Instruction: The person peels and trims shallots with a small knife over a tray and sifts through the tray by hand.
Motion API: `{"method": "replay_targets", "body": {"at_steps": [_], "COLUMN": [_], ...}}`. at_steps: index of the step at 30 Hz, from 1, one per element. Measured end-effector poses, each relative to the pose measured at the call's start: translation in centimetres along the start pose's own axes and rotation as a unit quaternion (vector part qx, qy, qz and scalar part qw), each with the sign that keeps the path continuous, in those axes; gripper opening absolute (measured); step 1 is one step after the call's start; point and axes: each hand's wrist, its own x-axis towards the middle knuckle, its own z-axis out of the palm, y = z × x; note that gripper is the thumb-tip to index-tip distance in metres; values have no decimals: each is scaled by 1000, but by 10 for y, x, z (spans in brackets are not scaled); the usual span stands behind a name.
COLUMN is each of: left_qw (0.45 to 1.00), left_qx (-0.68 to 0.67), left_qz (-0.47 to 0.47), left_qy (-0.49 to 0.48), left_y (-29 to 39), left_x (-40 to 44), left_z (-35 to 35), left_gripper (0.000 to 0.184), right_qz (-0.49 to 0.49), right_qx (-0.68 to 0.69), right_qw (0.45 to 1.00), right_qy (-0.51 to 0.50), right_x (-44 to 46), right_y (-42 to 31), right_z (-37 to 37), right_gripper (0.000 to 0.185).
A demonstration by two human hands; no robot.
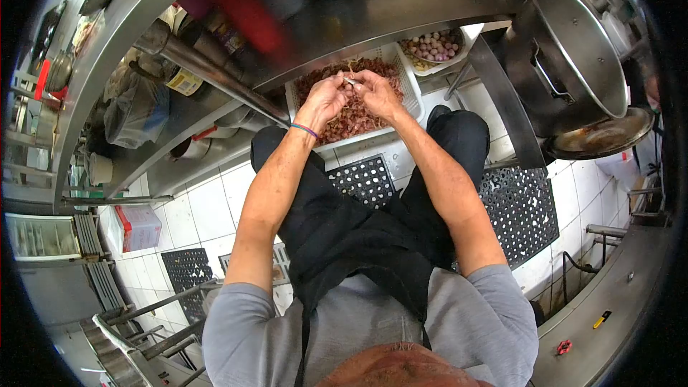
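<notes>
Both my hands meet over a white plastic crate (292, 100) filled with small reddish-brown shallots (351, 125) and their loose papery skins. My left hand (326, 98) is closed, thumb and fingers pinched together, with a coloured band on its wrist. Right beside it, my right hand (378, 93) is also pinched, its fingertips nearly touching the left ones. Something small, pale and shiny shows between the fingertips, too small to name. Just behind the crate on the right, peeled pinkish-white shallots (433, 46) fill a white container (467, 34).
A steel worktable (401, 0) overhangs the crate, with a red blurred object (247, 14) on it. To the right stands a large steel pot (530, 64), with a round pan or lid (602, 135) below. Black rubber mats (519, 208) lie on the tiled floor. A shelf (190, 118) runs along the left.
</notes>
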Motion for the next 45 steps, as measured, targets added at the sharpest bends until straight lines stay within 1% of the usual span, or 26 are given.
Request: {"method": "replay_targets", "body": {"at_steps": [2,5,7,11,13,17,20,23,24,27,30,33,34,37,40,43,45], "left_qw": [1000,999,998,998,998,999,999,998,999,998,999,998,998,999,999,997,997], "left_qx": [2,-17,-39,-37,-23,-11,19,-15,-8,-16,12,2,1,-3,6,24,30], "left_qz": [5,18,27,27,28,8,-26,-58,-52,-39,2,29,37,22,20,50,69], "left_qy": [6,25,32,31,42,36,32,-13,8,38,48,61,54,36,48,45,32], "left_y": [-1,-6,-11,-16,-17,-15,-5,4,4,2,-2,-10,-10,-8,-7,-10,-14], "left_x": [-2,-5,-3,4,4,2,-6,-7,-10,-8,-9,-5,-2,-1,-1,0,1], "left_z": [3,6,4,-1,0,1,6,-3,2,-1,3,5,2,1,5,6,6], "left_gripper": [23,21,20,17,17,17,19,16,21,19,14,13,15,15,15,15,14], "right_qz": [50,21,37,88,85,78,110,76,34,99,79,111,94,100,113,101,94], "right_qx": [-40,-17,-14,-16,-4,17,-39,-68,-58,-38,54,36,17,-3,-2,-55,-45], "right_qw": [998,999,999,995,996,997,993,994,997,994,995,993,995,995,994,993,995], "right_qy": [4,18,29,38,32,23,-19,-41,-22,-27,-21,-16,-14,-8,-8,-3,-2], "right_x": [-13,-3,-2,-3,-2,1,-5,2,1,-8,-7,-1,0,-3,-4,-1,1], "right_y": [-32,-2,0,-8,-3,2,-21,-5,-8,-21,-17,-14,-12,-21,-24,-21,-15], "right_z": [1,4,6,6,6,4,-4,-10,-6,-3,5,8,7,5,5,5,5], "right_gripper": [19,18,19,19,17,14,15,15,19,22,24,20,21,22,23,28,29]}}
